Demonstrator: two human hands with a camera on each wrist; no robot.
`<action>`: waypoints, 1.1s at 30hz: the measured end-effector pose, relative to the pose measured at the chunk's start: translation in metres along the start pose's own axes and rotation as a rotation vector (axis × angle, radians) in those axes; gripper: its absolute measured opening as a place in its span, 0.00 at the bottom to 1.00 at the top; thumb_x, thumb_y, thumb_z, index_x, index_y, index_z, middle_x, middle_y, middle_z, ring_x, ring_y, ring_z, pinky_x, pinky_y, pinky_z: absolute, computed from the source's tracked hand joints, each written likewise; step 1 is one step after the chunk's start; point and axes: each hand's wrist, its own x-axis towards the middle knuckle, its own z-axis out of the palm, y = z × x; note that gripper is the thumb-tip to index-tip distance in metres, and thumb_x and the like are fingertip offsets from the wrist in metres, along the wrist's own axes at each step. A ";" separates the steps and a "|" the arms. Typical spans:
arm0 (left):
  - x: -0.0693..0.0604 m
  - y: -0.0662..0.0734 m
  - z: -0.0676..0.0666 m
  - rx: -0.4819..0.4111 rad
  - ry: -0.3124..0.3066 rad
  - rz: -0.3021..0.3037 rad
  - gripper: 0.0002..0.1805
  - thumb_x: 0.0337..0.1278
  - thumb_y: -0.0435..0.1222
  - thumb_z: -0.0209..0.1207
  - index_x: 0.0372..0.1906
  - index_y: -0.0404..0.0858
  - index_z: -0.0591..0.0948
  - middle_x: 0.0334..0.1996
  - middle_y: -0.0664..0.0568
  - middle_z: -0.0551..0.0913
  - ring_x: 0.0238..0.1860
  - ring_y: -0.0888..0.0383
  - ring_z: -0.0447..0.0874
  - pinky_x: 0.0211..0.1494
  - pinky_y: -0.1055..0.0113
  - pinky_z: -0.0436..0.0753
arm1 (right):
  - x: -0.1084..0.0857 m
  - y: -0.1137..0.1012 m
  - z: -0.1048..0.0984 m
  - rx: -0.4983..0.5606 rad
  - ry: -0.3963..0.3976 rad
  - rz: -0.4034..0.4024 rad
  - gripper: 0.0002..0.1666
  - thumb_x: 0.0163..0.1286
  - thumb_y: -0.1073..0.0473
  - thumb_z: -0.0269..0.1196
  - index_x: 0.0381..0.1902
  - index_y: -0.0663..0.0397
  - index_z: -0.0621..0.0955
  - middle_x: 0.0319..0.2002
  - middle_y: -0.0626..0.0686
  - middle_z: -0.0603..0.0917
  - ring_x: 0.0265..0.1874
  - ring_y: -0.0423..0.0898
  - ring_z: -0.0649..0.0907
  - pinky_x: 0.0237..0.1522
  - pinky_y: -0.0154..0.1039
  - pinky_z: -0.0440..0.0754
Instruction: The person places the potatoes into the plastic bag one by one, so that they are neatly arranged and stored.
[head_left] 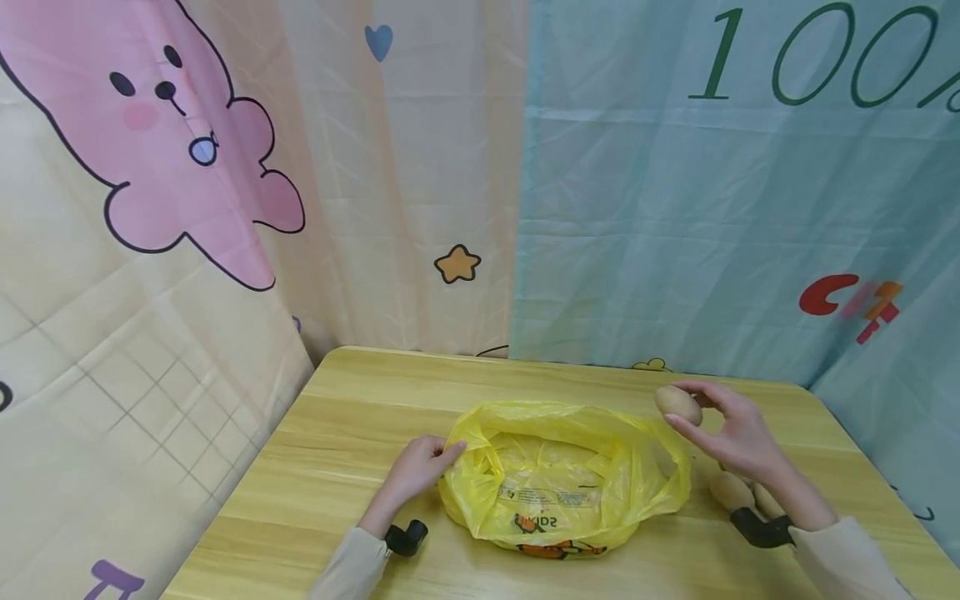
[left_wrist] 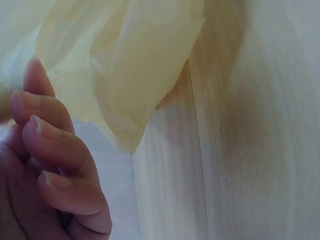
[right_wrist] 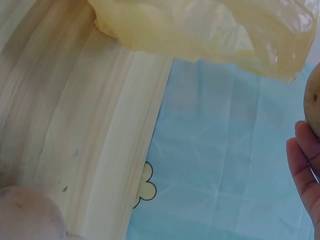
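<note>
A yellow plastic bag (head_left: 555,533) lies on the table with its mouth spread wide and printing on its side. At the bag's left rim my left hand (head_left: 420,462) pinches the film between thumb and fingers; in the left wrist view its curled fingers (left_wrist: 65,195) show beside the yellow film. Just above and beyond the bag's right rim, my right hand (head_left: 731,429) holds a potato (head_left: 677,405) between thumb and fingertips. That potato (right_wrist: 314,100) is cut off at the edge of the right wrist view. More potatoes (head_left: 730,490) lie on the table under my right forearm, partly hidden.
The wooden table (head_left: 360,400) reaches back to hanging printed curtains (head_left: 405,183) behind and at the left side. Black wrist mounts (head_left: 406,539) sit on both wrists, the right one close to the potatoes on the table.
</note>
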 end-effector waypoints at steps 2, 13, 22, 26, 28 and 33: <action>0.000 0.001 0.000 0.001 0.000 0.000 0.26 0.67 0.52 0.51 0.14 0.44 0.68 0.10 0.59 0.63 0.13 0.63 0.59 0.18 0.71 0.60 | 0.002 -0.004 0.000 0.011 0.001 -0.029 0.30 0.47 0.68 0.75 0.50 0.57 0.80 0.42 0.48 0.81 0.37 0.34 0.79 0.38 0.23 0.72; 0.000 0.002 -0.001 0.009 -0.003 0.004 0.26 0.67 0.52 0.51 0.14 0.44 0.69 0.10 0.59 0.63 0.13 0.64 0.59 0.18 0.71 0.60 | 0.007 -0.017 0.005 0.041 -0.014 -0.123 0.36 0.40 0.71 0.77 0.51 0.59 0.79 0.43 0.51 0.82 0.38 0.37 0.80 0.39 0.23 0.74; -0.001 0.002 0.000 0.009 -0.002 -0.006 0.26 0.67 0.52 0.51 0.14 0.44 0.68 0.10 0.60 0.63 0.12 0.64 0.59 0.18 0.71 0.60 | 0.007 -0.026 0.009 0.068 -0.060 -0.111 0.33 0.44 0.69 0.76 0.50 0.54 0.79 0.44 0.47 0.81 0.40 0.37 0.79 0.40 0.24 0.74; -0.001 0.003 0.000 0.009 -0.002 0.002 0.26 0.67 0.52 0.51 0.14 0.44 0.68 0.10 0.60 0.62 0.12 0.64 0.59 0.18 0.71 0.60 | 0.007 -0.029 0.014 0.074 -0.084 -0.114 0.32 0.44 0.67 0.77 0.50 0.53 0.79 0.44 0.47 0.81 0.41 0.38 0.79 0.40 0.25 0.75; -0.001 0.003 0.000 0.013 -0.002 0.003 0.26 0.67 0.52 0.51 0.14 0.44 0.68 0.10 0.60 0.62 0.13 0.64 0.58 0.18 0.71 0.60 | 0.007 -0.030 0.016 0.075 -0.091 -0.118 0.32 0.44 0.67 0.77 0.50 0.53 0.78 0.45 0.47 0.81 0.41 0.39 0.80 0.41 0.25 0.75; -0.001 0.003 0.000 0.015 -0.006 -0.002 0.26 0.67 0.52 0.51 0.14 0.44 0.68 0.10 0.59 0.62 0.13 0.64 0.58 0.18 0.71 0.60 | 0.008 -0.036 0.020 0.071 -0.123 -0.114 0.33 0.46 0.64 0.77 0.51 0.51 0.77 0.46 0.45 0.80 0.42 0.38 0.80 0.41 0.27 0.75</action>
